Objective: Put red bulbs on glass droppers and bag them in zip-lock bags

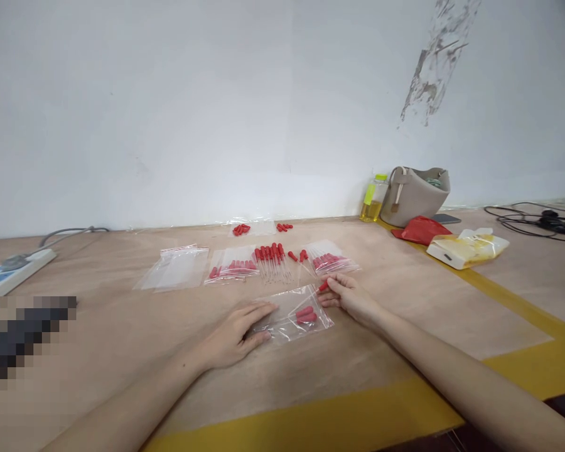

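Note:
A clear plastic zip bag [282, 323] lies flat in front of me with two red-bulbed glass droppers [306, 314] inside. My left hand [238, 333] rests at the bag's left end, fingers stretched and thumb apart. At the bag's upper right corner, my right hand [351, 298] pinches another dropper [323, 285] by its red bulb. Beyond the hands a row of loose droppers [270, 254] lies side by side, with a few more to its right. Bags holding droppers [329, 257] lie on both sides of that row.
Flat clear bags [176, 267] lie further left. Red bulbs [241, 230] sit near the wall. A power strip [19, 270] is at far left, above a pixelated dark shape. At right are a bottle [371, 199], a grey handbag [417, 198], a white-yellow packet [468, 248] and black cables [550, 221].

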`<state>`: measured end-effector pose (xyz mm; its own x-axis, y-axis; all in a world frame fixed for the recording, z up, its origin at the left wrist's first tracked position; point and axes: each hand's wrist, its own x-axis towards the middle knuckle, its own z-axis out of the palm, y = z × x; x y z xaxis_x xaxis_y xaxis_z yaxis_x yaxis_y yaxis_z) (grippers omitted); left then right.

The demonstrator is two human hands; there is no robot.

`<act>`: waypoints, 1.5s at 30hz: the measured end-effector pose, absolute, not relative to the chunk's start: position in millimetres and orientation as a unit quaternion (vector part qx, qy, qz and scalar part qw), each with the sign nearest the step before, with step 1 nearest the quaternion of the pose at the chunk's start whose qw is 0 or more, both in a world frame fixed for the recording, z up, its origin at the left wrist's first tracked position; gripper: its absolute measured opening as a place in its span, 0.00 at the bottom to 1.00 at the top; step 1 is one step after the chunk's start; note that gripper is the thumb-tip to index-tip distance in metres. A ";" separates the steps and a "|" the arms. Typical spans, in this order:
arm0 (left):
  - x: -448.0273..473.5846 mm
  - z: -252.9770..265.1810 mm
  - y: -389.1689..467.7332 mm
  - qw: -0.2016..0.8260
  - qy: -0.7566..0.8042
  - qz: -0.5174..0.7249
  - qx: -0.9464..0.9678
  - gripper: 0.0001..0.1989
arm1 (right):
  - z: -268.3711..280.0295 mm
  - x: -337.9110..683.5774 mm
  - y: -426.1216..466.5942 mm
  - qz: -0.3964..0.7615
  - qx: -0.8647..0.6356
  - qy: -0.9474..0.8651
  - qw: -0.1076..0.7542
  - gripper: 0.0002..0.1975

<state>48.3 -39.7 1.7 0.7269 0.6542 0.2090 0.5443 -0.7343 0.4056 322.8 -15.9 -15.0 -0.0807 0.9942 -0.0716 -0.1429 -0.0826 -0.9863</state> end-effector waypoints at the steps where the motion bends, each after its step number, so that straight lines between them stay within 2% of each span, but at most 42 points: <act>1: 48.4 2.0 -40.1 0.159 0.328 0.170 0.916 0.22 | -13.9 325.9 -17.2 0.567 -0.461 -0.502 0.463 0.09; 5: 48.5 2.8 -40.2 0.155 0.328 0.161 0.918 0.22 | -11.6 332.8 -18.9 0.503 -0.441 -0.649 0.362 0.13; 9: 48.6 2.3 -38.7 0.153 0.324 0.156 0.920 0.22 | -15.5 321.2 -16.8 0.476 -0.432 -0.657 0.394 0.11; 12: 48.3 1.5 -37.7 0.152 0.323 0.153 0.921 0.22 | -18.7 311.3 -16.6 0.489 -0.449 -0.614 0.427 0.14; 16: 47.5 0.9 -37.8 0.152 0.321 0.151 0.923 0.22 | -15.3 312.9 -20.4 0.535 -0.441 -0.621 0.366 0.18; 19: 47.0 1.1 -38.1 0.152 0.319 0.149 0.923 0.21 | -8.7 321.3 -20.5 0.521 -0.481 -0.628 0.322 0.17; 24: 45.8 -0.3 -36.6 0.159 0.316 0.138 0.925 0.19 | -0.3 330.3 3.3 0.332 -0.555 -0.656 0.388 0.09; 28: 45.1 -1.9 -34.8 0.170 0.315 0.136 0.924 0.19 | 5.8 322.9 38.6 0.165 -0.620 -0.683 0.348 0.04; 30: 45.0 -1.8 -34.6 0.173 0.315 0.135 0.923 0.19 | 8.3 313.0 56.0 0.116 -0.649 -0.679 0.322 0.05; 32: 45.0 -1.4 -34.7 0.173 0.317 0.134 0.923 0.19 | 8.9 300.8 71.6 0.086 -0.686 -0.652 0.310 0.12; 34: 45.0 -0.8 -35.1 0.170 0.317 0.134 0.923 0.19 | 7.6 289.0 84.6 0.093 -0.719 -0.621 0.299 0.20; 36: 45.2 -0.4 -35.3 0.165 0.315 0.134 0.925 0.19 | 6.0 279.9 94.8 0.123 -0.732 -0.604 0.290 0.24; 42: 44.7 -1.5 -34.5 0.163 0.311 0.128 0.928 0.19 | 14.8 278.4 101.9 0.154 -0.713 -0.608 0.315 0.11; 45: 44.2 -3.4 -34.0 0.164 0.311 0.130 0.927 0.19 | 22.4 295.4 88.7 0.139 -0.685 -0.614 0.366 0.10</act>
<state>44.2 -34.0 -3.4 0.7731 0.6191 0.1381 0.5339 -0.7527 0.3852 295.4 88.7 22.4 0.2075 0.9434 0.2587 0.7399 0.0217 -0.6723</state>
